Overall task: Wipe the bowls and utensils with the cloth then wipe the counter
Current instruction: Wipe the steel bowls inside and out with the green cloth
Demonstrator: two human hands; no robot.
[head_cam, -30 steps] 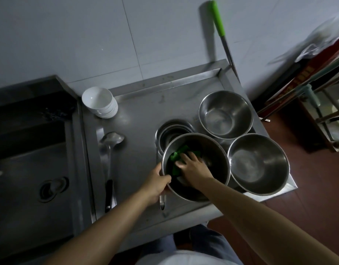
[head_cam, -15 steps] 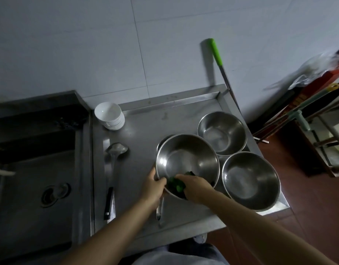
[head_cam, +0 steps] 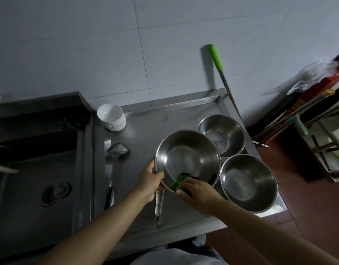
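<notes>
Steel bowl (head_cam: 187, 157) tilted toward the body above the bench (head_cam: 140, 131), gripped at its near-left rim by left hand (head_cam: 149, 180), green cloth (head_cam: 179, 181) pinched against the near inner wall by right hand (head_cam: 198, 192), nearer.

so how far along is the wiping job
Nothing shows as finished. In hand: left hand tilts a steel bowl while right hand rubs the green cloth at its near rim. Left: two steel bowls, white bowls, ladle, counter.
</notes>
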